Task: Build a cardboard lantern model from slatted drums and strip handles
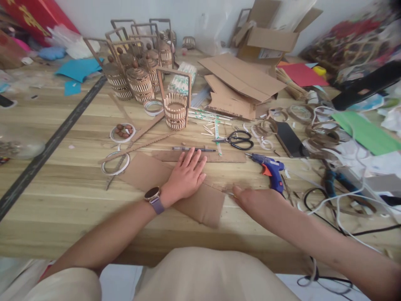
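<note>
My left hand [187, 175] lies flat, fingers spread, on a brown cardboard piece [200, 205]. Its fingertips reach over a long cardboard strip [222, 156] and up to a pen [196, 149]. At the right edge of the cardboard, my right hand [244, 198] is closed on a thin tool, whose metal tip [229, 193] shows beside the thumb; the rest of it is hidden. A blue glue gun [271, 167] lies beyond the right hand, and black-handled scissors [241, 140] rest behind the strip.
A small stick basket [174, 113] stands behind the pen, with several lidded ones [140, 83] further back. Cardboard sheets [241, 79] are stacked at the back. To the right lie a phone [291, 139], tape rings and cables. A bowl-like ring [123, 133] holds brown beads.
</note>
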`<state>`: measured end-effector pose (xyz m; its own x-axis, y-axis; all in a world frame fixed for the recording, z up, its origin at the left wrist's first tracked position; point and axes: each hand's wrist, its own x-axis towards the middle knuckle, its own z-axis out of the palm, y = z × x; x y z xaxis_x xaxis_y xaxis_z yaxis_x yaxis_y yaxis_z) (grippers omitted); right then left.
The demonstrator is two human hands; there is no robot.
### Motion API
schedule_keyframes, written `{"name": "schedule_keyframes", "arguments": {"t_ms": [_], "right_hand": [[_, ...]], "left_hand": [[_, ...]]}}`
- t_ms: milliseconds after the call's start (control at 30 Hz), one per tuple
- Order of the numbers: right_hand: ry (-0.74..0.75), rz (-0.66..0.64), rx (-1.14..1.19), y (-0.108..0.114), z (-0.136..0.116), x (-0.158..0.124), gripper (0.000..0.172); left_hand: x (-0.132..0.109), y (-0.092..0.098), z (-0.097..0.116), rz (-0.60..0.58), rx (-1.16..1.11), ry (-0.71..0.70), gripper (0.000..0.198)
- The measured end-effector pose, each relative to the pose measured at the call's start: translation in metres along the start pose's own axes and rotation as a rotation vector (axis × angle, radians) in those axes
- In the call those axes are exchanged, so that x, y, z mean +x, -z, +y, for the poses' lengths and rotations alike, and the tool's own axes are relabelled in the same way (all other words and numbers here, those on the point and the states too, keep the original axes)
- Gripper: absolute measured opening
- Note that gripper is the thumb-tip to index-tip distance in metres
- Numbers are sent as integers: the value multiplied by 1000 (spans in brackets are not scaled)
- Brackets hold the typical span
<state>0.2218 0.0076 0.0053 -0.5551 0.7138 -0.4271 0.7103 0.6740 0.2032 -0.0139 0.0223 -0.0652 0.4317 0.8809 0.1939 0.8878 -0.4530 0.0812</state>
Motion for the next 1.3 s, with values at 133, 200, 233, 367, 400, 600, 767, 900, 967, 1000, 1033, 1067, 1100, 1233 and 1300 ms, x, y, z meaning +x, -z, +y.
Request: {"name": "schedule_keyframes", "arguments": {"t_ms": [133, 200, 233, 367, 400, 600, 767, 900, 967, 1000, 1033, 1067, 1100, 1233, 1300], "right_hand": [[-51, -33, -6, -17, 15, -22, 22], [-84, -78, 50, -16, 19, -26, 21], [-104, -96, 73, -14, 20, -26, 22], [-227, -22, 62, 2, 20, -10, 33], [-248, 19, 40, 4, 20, -3, 34], [-253, 252, -30, 2, 18, 29, 36], [-81, 359, 134, 9, -16, 37, 34], [31, 340, 295, 21, -51, 50, 45], [9, 342, 341, 28, -53, 52, 30], [12, 347, 369, 32, -49, 51, 21], [25, 365, 397, 35, -43, 47, 15], [50, 399, 427, 38, -35, 42, 14], [81, 454, 454, 39, -27, 35, 16], [132, 777, 337, 30, -4, 1, 26], [161, 861, 265, 16, -4, -14, 25]], "left_hand": [[0, -1, 1, 2, 5, 9, 53], [0, -2, 1, -5, -3, 11, 53], [1, -2, 1, -11, -14, 11, 54], [1, 4, -6, -38, -111, -5, 53], [0, 7, -10, -47, -134, -19, 53], [-32, 35, -47, -153, -71, -119, 79], [-50, 50, -59, -261, -8, -138, 91], [-41, 65, -47, -244, 45, -145, 90], [-35, 77, -41, -233, 100, -155, 81], [-33, 83, -38, -216, 130, -164, 70], [-31, 90, -36, -190, 161, -169, 57], [-31, 96, -34, -151, 185, -171, 43], [-31, 102, -32, -97, 200, -171, 29], [-46, 111, -21, 177, 189, -162, 14], [-60, 105, -12, 269, 174, -197, 18]]}}
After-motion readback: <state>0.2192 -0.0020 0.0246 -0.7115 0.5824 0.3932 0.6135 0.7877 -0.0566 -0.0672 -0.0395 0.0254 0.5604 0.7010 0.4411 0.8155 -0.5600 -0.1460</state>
